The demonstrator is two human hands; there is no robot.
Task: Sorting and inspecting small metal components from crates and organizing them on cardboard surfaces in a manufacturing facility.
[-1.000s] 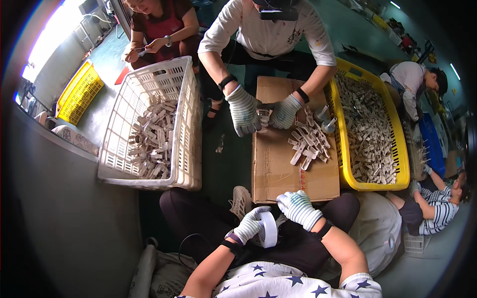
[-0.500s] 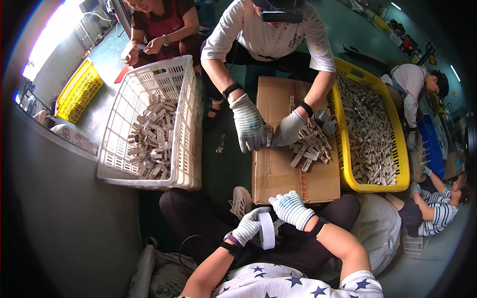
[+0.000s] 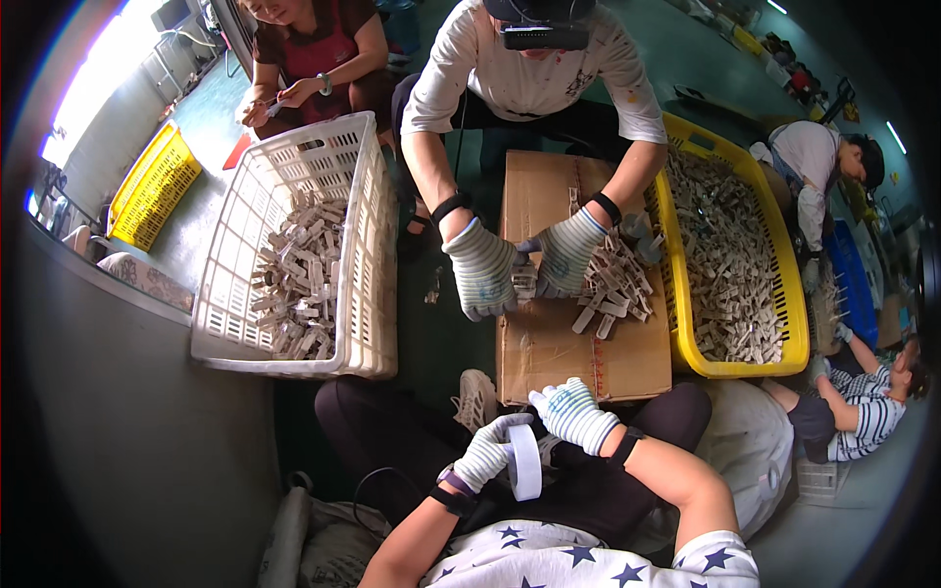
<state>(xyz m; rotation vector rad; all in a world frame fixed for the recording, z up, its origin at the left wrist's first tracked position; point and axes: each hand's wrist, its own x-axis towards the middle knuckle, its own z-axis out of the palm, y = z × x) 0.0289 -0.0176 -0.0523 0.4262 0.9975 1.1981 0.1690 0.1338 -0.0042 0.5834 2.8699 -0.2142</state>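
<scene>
A flat cardboard box [image 3: 578, 333] lies just beyond the wearer's knees, with a loose heap of small pale parts [image 3: 613, 284] on its right half. A yellow crate [image 3: 676, 323] full of the same parts stands to the right; a white slatted basket [image 3: 363, 245], partly filled, stands to the left. Across the box a co-worker's gloved hands [image 3: 524, 269] meet over one part — what they pinch is too small to make out. Two more people sit at the far left and the right edge, partly cut off.

Near the lower edge, the left hand [image 3: 490, 451] in a striped glove is closed on a white tape roll [image 3: 524, 461], held on edge over the lap. The right hand [image 3: 573, 412], fingers curled, touches the roll's top; whether it pinches a tape end cannot be told.
</scene>
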